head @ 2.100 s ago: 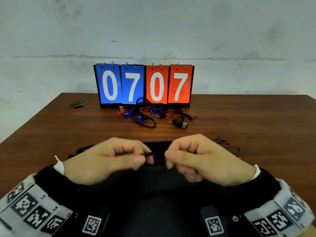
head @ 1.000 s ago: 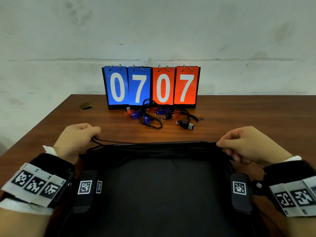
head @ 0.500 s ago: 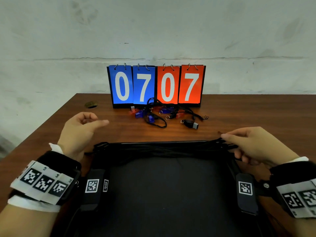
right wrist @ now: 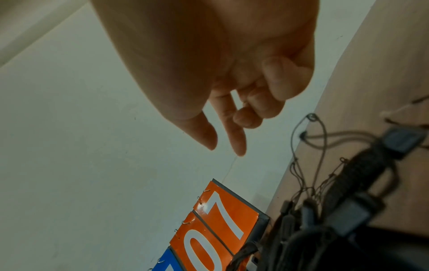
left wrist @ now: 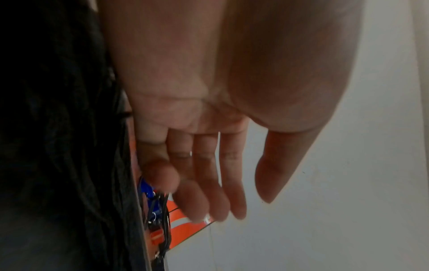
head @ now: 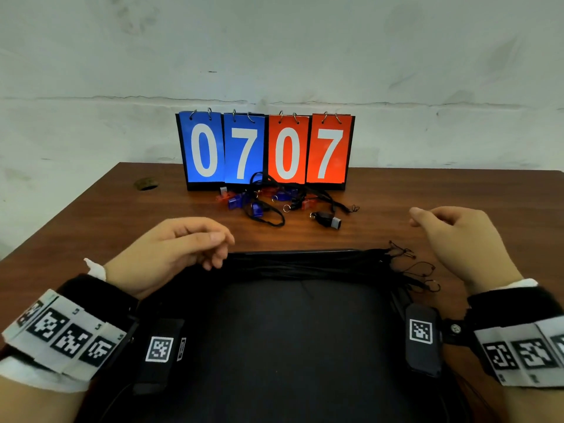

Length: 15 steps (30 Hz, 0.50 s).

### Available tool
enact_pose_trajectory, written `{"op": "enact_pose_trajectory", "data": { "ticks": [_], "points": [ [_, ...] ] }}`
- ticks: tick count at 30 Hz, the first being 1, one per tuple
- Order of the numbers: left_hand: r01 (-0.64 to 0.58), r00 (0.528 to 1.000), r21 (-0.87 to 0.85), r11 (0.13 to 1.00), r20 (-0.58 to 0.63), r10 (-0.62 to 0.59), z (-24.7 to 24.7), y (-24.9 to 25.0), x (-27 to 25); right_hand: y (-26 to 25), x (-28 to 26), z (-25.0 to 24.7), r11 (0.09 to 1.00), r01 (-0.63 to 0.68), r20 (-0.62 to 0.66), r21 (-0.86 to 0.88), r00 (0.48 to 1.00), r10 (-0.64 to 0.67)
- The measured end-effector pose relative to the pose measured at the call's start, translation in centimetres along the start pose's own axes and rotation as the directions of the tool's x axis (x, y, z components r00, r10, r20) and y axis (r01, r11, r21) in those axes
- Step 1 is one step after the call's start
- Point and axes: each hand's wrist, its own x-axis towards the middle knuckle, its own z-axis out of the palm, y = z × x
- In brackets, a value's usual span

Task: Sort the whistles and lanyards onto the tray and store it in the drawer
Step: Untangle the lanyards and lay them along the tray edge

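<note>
Fingers (head: pixel 213 238) of left hand (head: pixel 171 254) and right hand (head: pixel 457 239) hang loose, empty; black cord lanyards (head: pixel 305 265) (ends overhanging black tray (head: pixel 290 346)) could snag.

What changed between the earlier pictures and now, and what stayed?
Both hands spread the bundle of black cord lanyards along the far edge of the flat black tray, then let go: left hand first, then right hand. The pile of coloured plastic whistles and blue-and-orange flip scoreboard stayed put.

Bare worktop (head: pixel 91 227) flanked the whistle heap (head: pixel 274 203).
An open strip ran between heap and tray (head: pixel 290 346); the scoreboard (head: pixel 265 151) blocked the back, and lanyards (head: pixel 320 265) lined the tray's far edge.
</note>
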Motion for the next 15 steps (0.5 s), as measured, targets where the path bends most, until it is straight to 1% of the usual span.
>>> {"op": "enact_pose_trajectory", "data": {
  "ticks": [2,3,4,5,6,8,9,10,12,14,15],
  "points": [
    [0.017,0.999,-0.031,0.999,0.041,-0.016,0.5,-0.2,0.1,-0.2,-0.1,-0.1,0.994,0.015,0.006,0.112,1.0,-0.016],
    [0.028,0.998,-0.048,0.998,0.055,-0.026,0.6,-0.2,0.1,-0.5,-0.3,-0.1,0.983,-0.004,0.048,0.184,0.999,-0.005],
    [0.038,0.997,-0.06,0.997,0.07,-0.034,0.6,-0.1,0.1,-0.8,-0.5,0.0,0.965,-0.041,0.127,0.258,0.992,0.008],
    [0.05,0.995,-0.068,0.996,0.086,-0.044,0.5,-0.1,0.0,-1.3,-0.8,0.2,0.942,-0.092,0.238,0.322,0.971,0.013],
    [0.066,0.993,-0.071,0.995,0.1,-0.058,0.4,-0.2,0.0,-1.7,-1.1,0.6,0.92,-0.153,0.365,0.361,0.931,0.012],
    [0.106,0.987,-0.065,0.992,0.126,-0.097,0.6,-0.2,0.0,-2.8,-1.8,1.3,0.906,-0.262,0.583,0.333,0.812,0.02],
    [0.127,0.984,-0.061,0.99,0.136,-0.118,0.8,-0.3,0.1,-3.3,-2.1,1.6,0.915,-0.282,0.649,0.29,0.76,0.029],
    [0.147,0.98,-0.057,0.987,0.14,-0.138,0.8,-0.4,0.2,-3.9,-2.3,2.0,0.929,-0.276,0.687,0.245,0.726,0.035],
    [0.185,0.976,-0.058,0.981,0.126,-0.177,0.9,-0.6,0.3,-5.2,-2.3,2.9,0.96,-0.223,0.722,0.167,0.691,0.035],
    [0.207,0.975,-0.087,0.974,0.094,-0.199,0.8,-0.7,0.4,-6.9,-2.1,4.4,0.98,-0.157,0.735,0.122,0.678,0.017],
    [0.215,0.975,-0.1,0.972,0.083,-0.207,0.9,-0.7,0.4,-7.8,-2.0,5.3,0.983,-0.142,0.733,0.119,0.68,0.009]
  ]
}}
